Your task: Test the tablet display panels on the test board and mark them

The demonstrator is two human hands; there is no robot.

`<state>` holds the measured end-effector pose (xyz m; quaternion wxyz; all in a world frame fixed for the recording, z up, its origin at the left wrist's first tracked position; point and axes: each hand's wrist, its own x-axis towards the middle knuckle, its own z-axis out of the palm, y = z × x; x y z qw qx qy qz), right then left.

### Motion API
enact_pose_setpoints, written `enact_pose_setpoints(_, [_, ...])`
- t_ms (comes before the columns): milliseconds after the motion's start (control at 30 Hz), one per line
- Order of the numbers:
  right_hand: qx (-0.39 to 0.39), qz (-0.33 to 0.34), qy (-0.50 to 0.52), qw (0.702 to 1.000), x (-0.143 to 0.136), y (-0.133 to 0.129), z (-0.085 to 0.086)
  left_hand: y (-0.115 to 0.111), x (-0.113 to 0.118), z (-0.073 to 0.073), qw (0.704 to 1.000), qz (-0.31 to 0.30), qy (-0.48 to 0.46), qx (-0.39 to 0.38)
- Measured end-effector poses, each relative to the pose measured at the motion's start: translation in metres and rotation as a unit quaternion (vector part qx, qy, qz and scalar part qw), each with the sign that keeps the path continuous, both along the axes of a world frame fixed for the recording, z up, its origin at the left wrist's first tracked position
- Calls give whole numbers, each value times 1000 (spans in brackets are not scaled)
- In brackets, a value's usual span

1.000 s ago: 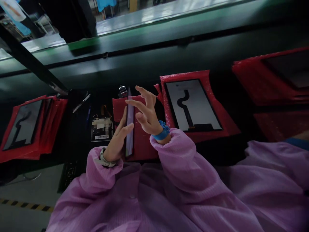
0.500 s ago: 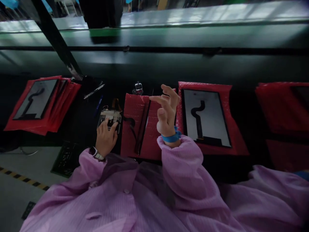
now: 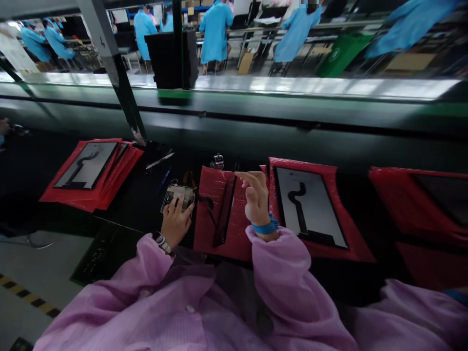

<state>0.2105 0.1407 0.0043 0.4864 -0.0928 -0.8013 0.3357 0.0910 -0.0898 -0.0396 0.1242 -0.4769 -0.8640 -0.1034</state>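
Note:
My left hand lies with spread fingers on a small circuit board. A dark flex cable runs from near the board to a thin display panel, which is tilted up and seen almost edge-on over a red bubble-wrap sleeve. My right hand is at the panel's far upper corner, steadying it with the stretched index fingertip; the thumb and other fingers are partly curled. Right of it, another display panel lies face down on a red sleeve, with its dark cable showing.
At the left is a stack of red sleeves with a panel on top. A white pen-like tool, a blue pen and a small metal counter lie behind the board. More red sleeves are at the right.
The view has tilted up, so the bench sits lower and people in blue coats show beyond. My left hand stays on the board; my right fingers have lowered and curled slightly at the panel's corner.

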Motion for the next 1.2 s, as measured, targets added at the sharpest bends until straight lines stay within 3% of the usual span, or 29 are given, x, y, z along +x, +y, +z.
enact_pose_setpoints(133, [-38, 37, 8, 999, 2, 3, 1, 0, -1, -1, 1000, -7, -9, 6])
enact_pose_setpoints(333, [-64, 22, -5, 998, 4, 7, 3, -4, -1, -1, 998, -23, -24, 47])
enact_pose_setpoints(467, [-87, -1, -44, 995, 21, 18, 14, -10, -3, -1, 983, -167, -39, 63])
enact_pose_setpoints(533, [-130, -12, -84, 988, 34, 27, 22, -10, -4, 0, 971, -232, -44, 44])
enact_pose_setpoints(667, [-257, -27, -166, 952, 59, 43, 36, -5, -5, 4, 966, -253, -56, 24])
enact_pose_setpoints(833, [-380, -41, -78, 921, 67, 50, 43, 0, -5, 6, 965, -258, -40, 39])
enact_pose_setpoints(933, [-409, -29, -44, 911, 60, 53, 37, 1, -6, 6, 967, -247, -47, 34])
enact_pose_setpoints(1200, [-455, 5, -101, 885, 23, 58, 1, -1, -15, 8, 968, -237, -72, 40])
